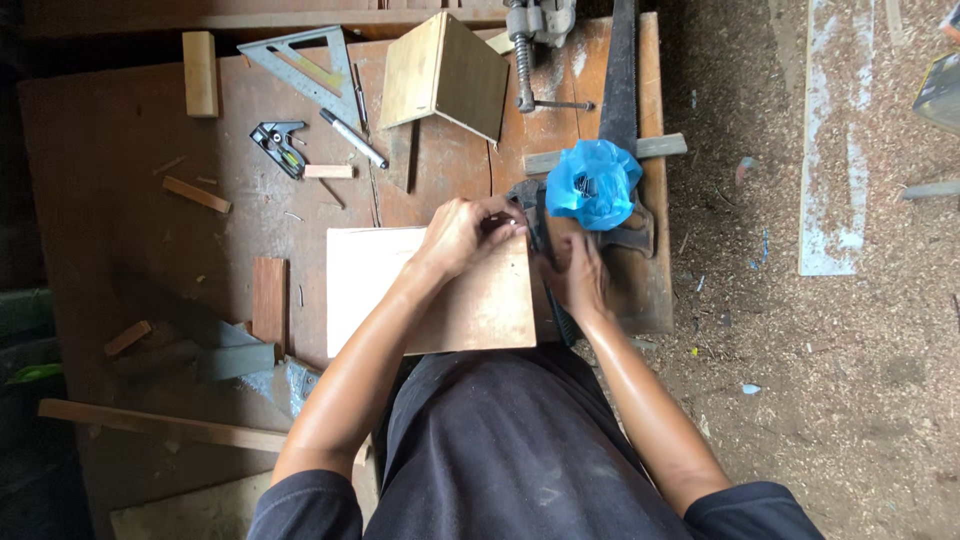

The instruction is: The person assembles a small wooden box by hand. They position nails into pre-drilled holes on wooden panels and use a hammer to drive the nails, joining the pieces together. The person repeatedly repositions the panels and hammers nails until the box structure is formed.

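Plywood panel (430,290) lies under left hand (465,235); right hand (578,280) beside.

2 hands (470,235) on plywood panel (440,300) (workbench)

A pale, square plywood panel (440,300) lying flat at the near edge of the reddish workbench (120,180), its far right corner under the hands.

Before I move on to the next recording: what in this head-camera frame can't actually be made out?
- What the left hand pinches at the plywood panel's top edge: covered by its own fingers.
- Contents of the blue plastic bag: small dark bits, too small to identify.
- Right hand grip: curled fingers hide whether it holds anything.
- Clamp top: cut off by the upper edge.
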